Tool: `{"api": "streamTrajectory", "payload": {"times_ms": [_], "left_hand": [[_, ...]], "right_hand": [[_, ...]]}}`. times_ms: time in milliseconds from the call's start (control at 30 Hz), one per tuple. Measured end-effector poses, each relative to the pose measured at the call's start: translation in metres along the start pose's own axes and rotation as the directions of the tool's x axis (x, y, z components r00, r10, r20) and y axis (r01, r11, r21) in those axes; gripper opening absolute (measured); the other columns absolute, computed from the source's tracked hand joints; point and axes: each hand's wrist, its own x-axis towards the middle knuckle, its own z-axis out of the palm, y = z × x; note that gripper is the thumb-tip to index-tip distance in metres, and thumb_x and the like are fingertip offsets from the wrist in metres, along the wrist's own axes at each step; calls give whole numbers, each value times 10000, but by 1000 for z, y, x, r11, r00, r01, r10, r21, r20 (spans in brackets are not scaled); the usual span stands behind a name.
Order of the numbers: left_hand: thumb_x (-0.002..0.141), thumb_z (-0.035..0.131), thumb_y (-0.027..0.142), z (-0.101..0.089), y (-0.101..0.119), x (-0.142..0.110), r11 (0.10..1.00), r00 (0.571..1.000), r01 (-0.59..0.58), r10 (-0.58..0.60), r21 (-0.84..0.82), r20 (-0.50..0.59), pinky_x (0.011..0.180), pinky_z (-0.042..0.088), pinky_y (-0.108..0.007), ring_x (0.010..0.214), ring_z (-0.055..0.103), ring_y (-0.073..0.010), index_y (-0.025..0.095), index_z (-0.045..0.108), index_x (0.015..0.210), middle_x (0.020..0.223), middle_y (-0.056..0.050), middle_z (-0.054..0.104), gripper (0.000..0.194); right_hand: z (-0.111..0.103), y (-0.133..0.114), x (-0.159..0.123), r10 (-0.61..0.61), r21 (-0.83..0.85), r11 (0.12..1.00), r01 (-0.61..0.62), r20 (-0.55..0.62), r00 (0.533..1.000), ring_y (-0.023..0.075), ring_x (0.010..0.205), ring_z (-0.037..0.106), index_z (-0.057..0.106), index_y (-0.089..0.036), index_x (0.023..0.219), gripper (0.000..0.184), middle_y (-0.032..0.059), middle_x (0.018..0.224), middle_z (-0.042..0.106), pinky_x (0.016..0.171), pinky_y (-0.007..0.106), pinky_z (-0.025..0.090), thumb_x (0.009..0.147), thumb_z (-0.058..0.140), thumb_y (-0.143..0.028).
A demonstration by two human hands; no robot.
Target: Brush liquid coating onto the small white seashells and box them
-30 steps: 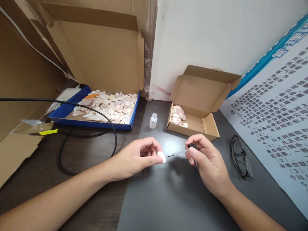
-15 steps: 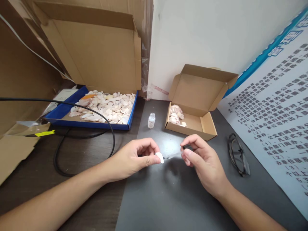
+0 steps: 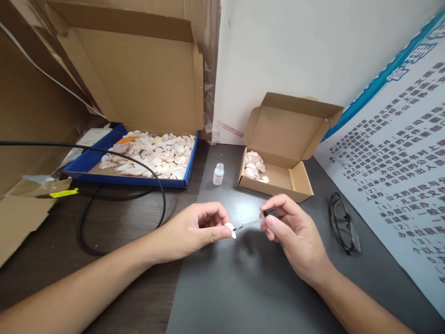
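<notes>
Between thumb and fingers, my left hand (image 3: 205, 225) pinches a small white seashell (image 3: 232, 234). My right hand (image 3: 292, 232) grips a thin brush (image 3: 248, 225) with a black cap end and a clear stem. Its dark tip reaches left across the front of the shell and appears to touch it. Beyond the hands stands a small uncapped glass bottle (image 3: 219, 174) with a white label, upright on the grey mat (image 3: 229, 292).
A blue-edged box (image 3: 153, 182) full of shells lies at the back left, its cardboard lid raised. Right of the bottle, a small cardboard box (image 3: 274, 189) holds several shells. Eyeglasses (image 3: 344, 225) rest at the right, near a printed poster (image 3: 399, 153). A black cable (image 3: 164, 199) loops at left.
The brush tip has shifted slightly left, onto the shell. The shell has turned a little in my left hand. Both hands otherwise stay nearly in place.
</notes>
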Motion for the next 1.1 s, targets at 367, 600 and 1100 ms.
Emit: {"api": "streamTrajectory", "payload": {"times_ms": [367, 600, 1100], "left_hand": [[832, 669, 491, 0, 0, -1, 1000, 1000, 0, 0, 12, 12, 602, 316, -241, 645, 399, -108, 163, 572, 820, 699, 35, 493, 342], [829, 674, 482, 0, -1, 0, 1000, 1000, 6, -6, 8, 14, 598, 318, -239, 639, 402, -109, 168, 575, 816, 698, 35, 496, 330], [845, 674, 438, 0, -2, 0, 1000, 1000, 6, -6, 6, 6, 600, 320, -242, 647, 404, -104, 161, 567, 821, 705, 37, 493, 298]], "right_hand": [[-1, 0, 0, -5, -38, 999, 6, 11, 1000, 108, 587, 447, 581, -217, 921, 64, -15, 733, 527, 532, 235, 355, 895, 594, -274], [-1, 0, 2, -10, -34, 999, 10, 19, 1000, 109, 578, 436, 579, -213, 901, 85, -21, 711, 511, 533, 237, 358, 897, 589, -298], [-4, 3, 2, -11, -63, 998, 12, 27, 1000, 107, 589, 408, 562, -210, 892, 97, -40, 673, 473, 559, 237, 354, 909, 585, -303]]}}
